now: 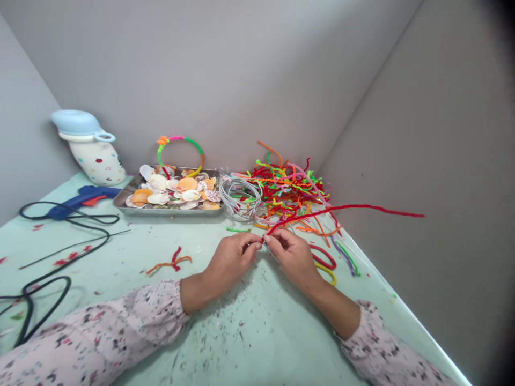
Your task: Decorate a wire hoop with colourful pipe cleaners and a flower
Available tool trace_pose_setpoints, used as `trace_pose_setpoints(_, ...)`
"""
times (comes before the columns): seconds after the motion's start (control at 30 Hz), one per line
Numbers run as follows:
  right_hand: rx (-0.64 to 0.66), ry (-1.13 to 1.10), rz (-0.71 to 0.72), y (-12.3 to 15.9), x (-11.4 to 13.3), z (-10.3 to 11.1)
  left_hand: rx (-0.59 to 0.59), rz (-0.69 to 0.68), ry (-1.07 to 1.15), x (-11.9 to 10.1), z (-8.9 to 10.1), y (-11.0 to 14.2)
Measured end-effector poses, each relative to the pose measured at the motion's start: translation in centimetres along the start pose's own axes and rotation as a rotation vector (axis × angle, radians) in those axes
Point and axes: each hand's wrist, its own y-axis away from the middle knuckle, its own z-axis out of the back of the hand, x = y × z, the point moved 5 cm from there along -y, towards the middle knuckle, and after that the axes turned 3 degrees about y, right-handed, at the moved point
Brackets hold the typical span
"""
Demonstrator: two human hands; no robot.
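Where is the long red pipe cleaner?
In the head view, the pipe cleaner is pinched by the left hand and right hand, extending right past the pile.

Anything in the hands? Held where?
Red pipe cleaner: left hand and right hand pinch it near one end, long remainder free. Whether anything else is pinched, can't tell.

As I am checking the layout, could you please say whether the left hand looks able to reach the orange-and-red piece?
Probably yes: nothing seems to stand between the left hand and the orange-and-red piece, though that hand appears occupied, pinching the red stem.
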Motion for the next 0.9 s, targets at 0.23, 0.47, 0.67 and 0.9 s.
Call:
trace_pose_setpoints(0.23,-0.001,0.002,-0.016,-0.07,0.1,0.04,0.006,0.012,-0.009,-0.05,0.05,0.1)
trace_pose_setpoints(0.47,0.012,-0.005,-0.035,-0.01,-0.06,0.01,0.029,0.014,-0.038,-0.28,0.05,0.19)
trace_pose_setpoints(0.67,0.02,-0.006,-0.052,-0.03,-0.02,-0.03,0.033,0.0,-0.043,-0.14,0.01,0.24)
trace_pose_setpoints(0.9,0.02,-0.01,-0.031,0.15,0.1,-0.01,0.036,-0.002,-0.027,-0.24,0.01,0.31)
